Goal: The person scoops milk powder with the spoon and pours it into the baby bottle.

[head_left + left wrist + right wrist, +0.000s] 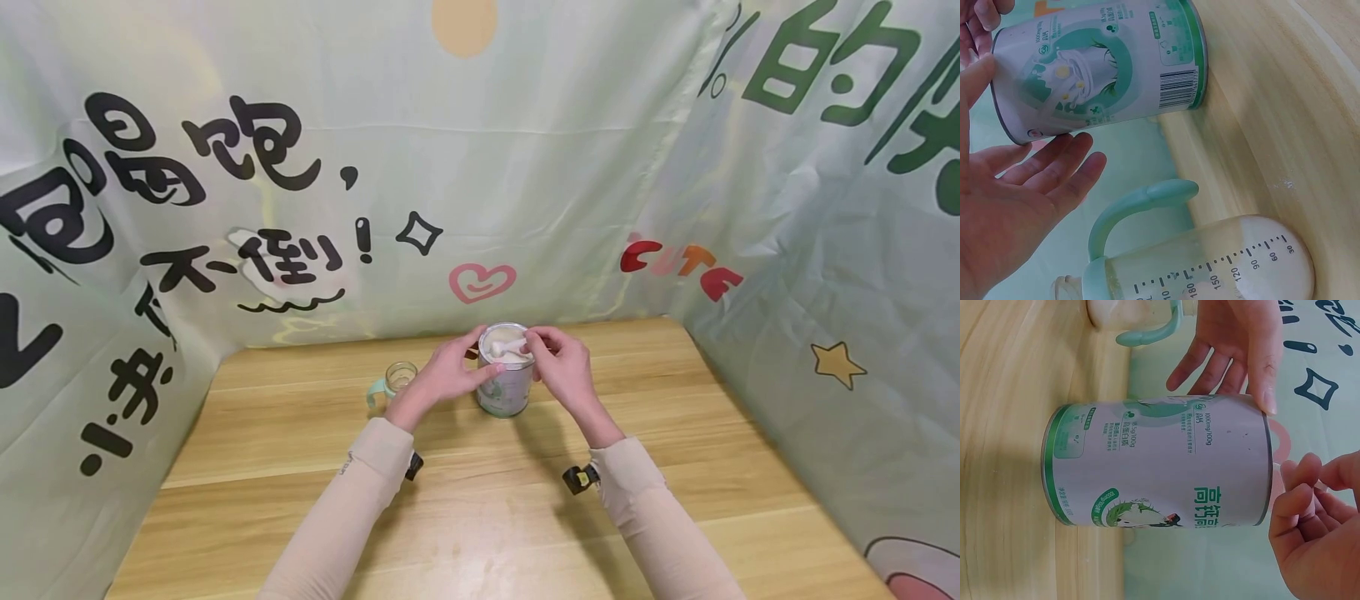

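An uncapped milk powder can (504, 392) stands upright on the table, pale powder showing inside its rim. My left hand (452, 367) steadies it from the left, thumb near the front of the rim and fingers against the side. With thumb and fingertips, my right hand (564, 371) pinches the handle of a white scoop (512, 345) at the can's mouth. The side views do not show the scoop's bowl. Left of the can is a clear baby bottle (1210, 265) with a mint-green handle (1147, 200), open at the neck, white powder lying at its bottom.
The wooden table (480, 517) meets printed cloth walls (525, 183) at the back and sides. A small spot of white powder (1288, 184) lies on the wood near the bottle. Behind the left fingers, a small dark item (471, 354) is mostly hidden.
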Available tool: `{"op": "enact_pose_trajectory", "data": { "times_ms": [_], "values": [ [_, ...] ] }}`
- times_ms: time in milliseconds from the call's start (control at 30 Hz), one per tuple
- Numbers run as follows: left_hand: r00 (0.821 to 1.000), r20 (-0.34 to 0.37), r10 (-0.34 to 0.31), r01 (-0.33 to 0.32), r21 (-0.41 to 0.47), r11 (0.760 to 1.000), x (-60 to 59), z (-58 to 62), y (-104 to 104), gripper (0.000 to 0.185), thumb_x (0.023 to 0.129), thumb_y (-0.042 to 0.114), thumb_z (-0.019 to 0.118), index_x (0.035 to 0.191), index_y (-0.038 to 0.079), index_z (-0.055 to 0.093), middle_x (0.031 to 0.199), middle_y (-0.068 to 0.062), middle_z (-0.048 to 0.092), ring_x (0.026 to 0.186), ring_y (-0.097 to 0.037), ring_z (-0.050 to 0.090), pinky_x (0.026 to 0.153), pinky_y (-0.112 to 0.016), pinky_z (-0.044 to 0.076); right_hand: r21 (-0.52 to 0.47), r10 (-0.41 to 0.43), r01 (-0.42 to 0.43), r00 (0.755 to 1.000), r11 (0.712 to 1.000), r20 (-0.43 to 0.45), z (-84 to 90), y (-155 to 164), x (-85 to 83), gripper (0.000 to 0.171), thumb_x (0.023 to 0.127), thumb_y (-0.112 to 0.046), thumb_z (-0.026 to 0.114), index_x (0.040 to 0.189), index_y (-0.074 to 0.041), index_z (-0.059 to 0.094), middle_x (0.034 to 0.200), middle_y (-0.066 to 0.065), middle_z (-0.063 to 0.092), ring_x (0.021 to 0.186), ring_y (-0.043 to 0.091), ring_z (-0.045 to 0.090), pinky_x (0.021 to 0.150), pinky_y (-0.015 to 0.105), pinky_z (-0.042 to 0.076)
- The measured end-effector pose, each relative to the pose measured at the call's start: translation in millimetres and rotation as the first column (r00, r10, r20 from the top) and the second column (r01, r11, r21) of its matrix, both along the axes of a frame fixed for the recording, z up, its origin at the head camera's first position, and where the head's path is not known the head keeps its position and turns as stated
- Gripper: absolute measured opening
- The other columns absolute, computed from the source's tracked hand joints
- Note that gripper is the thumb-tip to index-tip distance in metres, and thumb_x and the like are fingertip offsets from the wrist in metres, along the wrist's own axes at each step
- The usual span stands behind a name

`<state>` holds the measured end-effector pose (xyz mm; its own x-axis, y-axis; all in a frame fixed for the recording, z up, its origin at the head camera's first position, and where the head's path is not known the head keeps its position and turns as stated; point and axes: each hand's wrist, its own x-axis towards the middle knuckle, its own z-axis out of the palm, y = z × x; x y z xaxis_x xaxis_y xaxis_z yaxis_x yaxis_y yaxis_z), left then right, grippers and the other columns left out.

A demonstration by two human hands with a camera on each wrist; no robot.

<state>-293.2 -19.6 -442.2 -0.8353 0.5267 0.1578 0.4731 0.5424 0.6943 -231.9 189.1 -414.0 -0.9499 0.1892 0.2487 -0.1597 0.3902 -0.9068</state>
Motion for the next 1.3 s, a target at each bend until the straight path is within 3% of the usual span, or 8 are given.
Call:
{"op": "enact_pose_trajectory", "data": {
  "times_ms": [267, 467, 700, 1000, 1200, 1300],
  "values": [
    [1.000, 0.016, 0.005, -0.005, 0.000, 1.000, 0.7, 0.7, 0.0, 0.089, 0.098, 0.050, 0.073, 0.165, 0.007, 0.033, 0.150, -0.017, 0.061, 0.129, -0.031, 0.065, 0.111, -0.048, 0.054, -0.029, -0.011, 0.010, 0.999, 1.000, -0.042, 0.6, 1.1, 2.2, 0.026, 0.105, -0.026, 0.065, 0.113, -0.004, 0.077, 0.093, 0.017, 0.076, 0.056, 0.033, 0.061, 0.047, 0.024, 0.045],
    [1.000, 0.009, 0.003, -0.003, 0.001, 1.000, 0.0, -0.5, 0.1, 0.089, 0.098, 0.050, 0.073, 0.165, 0.008, 0.033, 0.149, -0.017, 0.061, 0.129, -0.031, 0.066, 0.110, -0.047, 0.054, -0.018, -0.010, 0.009, 0.999, 1.000, -0.037, 0.7, 2.2, 3.4, 0.027, 0.105, -0.026, 0.065, 0.115, -0.004, 0.077, 0.094, 0.017, 0.076, 0.055, 0.027, 0.060, 0.048, 0.024, 0.046],
    [1.000, 0.019, 0.012, -0.011, -0.004, 1.000, 1.0, -0.1, -0.2, 0.090, 0.097, 0.052, 0.072, 0.165, 0.008, 0.033, 0.149, -0.016, 0.061, 0.129, -0.031, 0.065, 0.111, -0.048, 0.054, 0.008, -0.002, 0.002, 0.999, 1.000, -0.042, 0.5, 2.8, 3.7, 0.027, 0.104, -0.028, 0.067, 0.115, -0.005, 0.078, 0.095, 0.014, 0.078, 0.061, 0.038, 0.063, 0.049, 0.024, 0.048],
    [1.000, 0.011, 0.016, -0.015, -0.008, 1.000, 1.1, -0.1, 0.3, 0.089, 0.098, 0.053, 0.071, 0.165, 0.007, 0.034, 0.150, -0.016, 0.061, 0.129, -0.030, 0.065, 0.111, -0.047, 0.053, 0.054, -0.017, 0.021, 0.997, 0.998, -0.069, 1.4, 2.1, 3.4, 0.026, 0.103, -0.027, 0.067, 0.116, -0.007, 0.079, 0.097, 0.017, 0.080, 0.058, 0.027, 0.063, 0.050, 0.024, 0.051],
    [1.000, 0.009, 0.011, -0.011, -0.012, 1.000, 0.9, 0.8, 0.6, 0.089, 0.098, 0.052, 0.071, 0.165, 0.007, 0.033, 0.149, -0.016, 0.062, 0.129, -0.030, 0.065, 0.111, -0.047, 0.053, 0.090, -0.030, 0.037, 0.996, 0.995, -0.085, 0.4, 2.2, 1.7, 0.025, 0.103, -0.026, 0.067, 0.114, -0.008, 0.080, 0.096, 0.017, 0.080, 0.054, 0.010, 0.060, 0.050, 0.023, 0.051],
    [1.000, 0.012, 0.012, -0.012, -0.013, 1.000, 0.8, 0.7, 0.7, 0.089, 0.098, 0.052, 0.072, 0.165, 0.007, 0.033, 0.149, -0.016, 0.062, 0.129, -0.030, 0.065, 0.111, -0.047, 0.053, 0.086, -0.033, 0.040, 0.996, 0.995, -0.084, 0.3, 2.1, 1.6, 0.025, 0.103, -0.026, 0.067, 0.115, -0.008, 0.080, 0.095, 0.016, 0.080, 0.054, 0.011, 0.060, 0.051, 0.023, 0.052]
  ]
}}
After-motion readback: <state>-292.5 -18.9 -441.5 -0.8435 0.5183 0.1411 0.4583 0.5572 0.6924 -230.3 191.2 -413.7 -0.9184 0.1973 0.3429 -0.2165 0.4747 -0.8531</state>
